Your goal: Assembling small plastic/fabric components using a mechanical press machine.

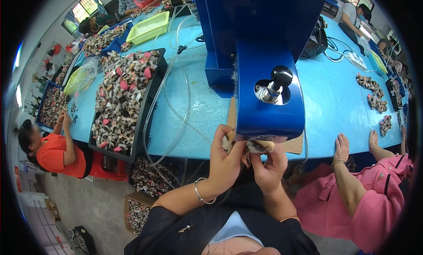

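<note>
A small furry plush toy [257, 146], cream, black and tan, is pinched between my two hands at the front lower edge of a blue machine [269, 118]. My left hand [225, 160] is closed on its left side, thumb and fingers pressed together. My right hand [269, 169] grips its right side. The machine's head overhangs the toy, so part of it is hidden. On top of that head is a black knob [282, 75] on a metal fitting. A piece of brown cardboard [294, 145] lies beneath the machine, close to my fingers.
Left of me, a black crate [155, 85] is heaped with furry plush toys [121, 101]. Clear tubes [188, 92] loop across the blue table [317, 118]. A person in pink [348, 202] is close on my right, a hand on the table; another in orange [61, 153] sits left.
</note>
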`<state>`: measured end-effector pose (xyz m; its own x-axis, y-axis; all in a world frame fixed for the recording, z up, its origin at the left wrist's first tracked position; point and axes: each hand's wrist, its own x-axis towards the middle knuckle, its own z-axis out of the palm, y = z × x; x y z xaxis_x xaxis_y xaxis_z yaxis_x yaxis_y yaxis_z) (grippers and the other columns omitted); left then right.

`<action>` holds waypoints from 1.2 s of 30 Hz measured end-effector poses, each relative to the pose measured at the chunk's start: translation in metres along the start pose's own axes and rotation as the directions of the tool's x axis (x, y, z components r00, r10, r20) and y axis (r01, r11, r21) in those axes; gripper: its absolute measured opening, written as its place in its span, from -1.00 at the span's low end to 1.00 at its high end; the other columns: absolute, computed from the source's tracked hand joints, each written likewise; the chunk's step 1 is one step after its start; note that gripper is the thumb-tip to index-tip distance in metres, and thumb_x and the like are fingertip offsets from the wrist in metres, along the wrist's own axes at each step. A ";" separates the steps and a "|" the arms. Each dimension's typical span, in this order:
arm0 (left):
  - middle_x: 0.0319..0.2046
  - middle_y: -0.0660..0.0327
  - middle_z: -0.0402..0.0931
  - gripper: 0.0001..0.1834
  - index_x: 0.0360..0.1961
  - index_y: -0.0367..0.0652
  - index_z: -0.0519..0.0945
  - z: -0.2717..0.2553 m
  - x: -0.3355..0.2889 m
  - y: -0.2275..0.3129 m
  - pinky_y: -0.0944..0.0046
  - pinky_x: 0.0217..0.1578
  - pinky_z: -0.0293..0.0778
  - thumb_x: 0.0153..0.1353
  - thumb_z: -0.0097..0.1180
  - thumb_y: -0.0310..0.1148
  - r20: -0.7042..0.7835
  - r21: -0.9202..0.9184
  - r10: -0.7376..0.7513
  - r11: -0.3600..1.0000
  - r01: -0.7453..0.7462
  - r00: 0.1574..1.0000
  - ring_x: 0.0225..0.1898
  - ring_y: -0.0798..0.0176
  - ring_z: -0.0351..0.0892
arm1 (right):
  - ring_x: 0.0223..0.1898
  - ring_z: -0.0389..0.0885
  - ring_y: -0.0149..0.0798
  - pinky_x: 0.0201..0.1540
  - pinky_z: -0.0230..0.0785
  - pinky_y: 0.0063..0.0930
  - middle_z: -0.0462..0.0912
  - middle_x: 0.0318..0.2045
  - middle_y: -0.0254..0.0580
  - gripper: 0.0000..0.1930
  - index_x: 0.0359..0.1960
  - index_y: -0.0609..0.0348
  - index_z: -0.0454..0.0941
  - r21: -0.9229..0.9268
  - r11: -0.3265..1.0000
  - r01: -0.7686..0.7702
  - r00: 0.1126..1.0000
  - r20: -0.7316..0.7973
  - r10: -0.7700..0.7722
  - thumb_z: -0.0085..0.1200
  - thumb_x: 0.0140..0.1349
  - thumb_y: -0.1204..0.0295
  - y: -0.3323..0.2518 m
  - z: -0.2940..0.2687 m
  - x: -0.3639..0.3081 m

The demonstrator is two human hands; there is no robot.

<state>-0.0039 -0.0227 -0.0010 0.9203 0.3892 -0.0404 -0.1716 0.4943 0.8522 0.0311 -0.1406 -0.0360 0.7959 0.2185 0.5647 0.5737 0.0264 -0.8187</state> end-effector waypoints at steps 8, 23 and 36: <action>-0.45 0.31 0.45 -0.80 -0.17 -0.16 0.26 0.000 -0.001 -0.002 0.51 -0.59 0.40 0.45 0.07 -0.42 -0.002 -0.001 0.023 1.000 -0.023 1.000 -0.48 0.58 0.47 | -0.14 0.64 -0.36 -0.09 0.51 -0.52 0.66 -0.11 -0.12 -0.66 0.00 0.41 0.54 -0.012 1.000 0.010 1.000 0.001 -0.010 0.14 0.16 0.81 0.005 -0.001 -0.002; -0.45 0.27 0.48 -0.84 -0.08 -0.18 0.33 0.004 -0.001 -0.006 0.50 -0.58 0.42 0.40 0.01 -0.55 0.020 0.014 -0.006 1.000 0.005 1.000 -0.53 0.54 0.48 | -0.22 0.66 -0.19 -0.15 0.48 -0.46 0.65 -0.18 -0.03 -0.67 -0.10 0.36 0.58 -0.059 0.998 -0.001 0.998 -0.070 -0.003 0.19 0.04 0.77 0.002 -0.005 -0.004; -0.45 0.28 0.49 -0.87 -0.16 -0.17 0.35 -0.001 0.007 -0.010 0.49 -0.57 0.39 0.39 0.05 -0.52 0.072 0.044 -0.032 0.999 0.029 0.997 -0.53 0.55 0.46 | -0.11 0.62 -0.37 -0.07 0.48 -0.53 0.62 -0.06 -0.14 -0.66 0.04 0.40 0.50 -0.026 0.999 -0.024 0.998 -0.051 0.023 0.11 0.21 0.80 0.006 -0.007 -0.010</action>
<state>0.0043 -0.0240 -0.0102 0.9483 0.3160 -0.0301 -0.1292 0.4710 0.8726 0.0279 -0.1497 -0.0464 0.8177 0.1691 0.5502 0.5589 -0.0044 -0.8292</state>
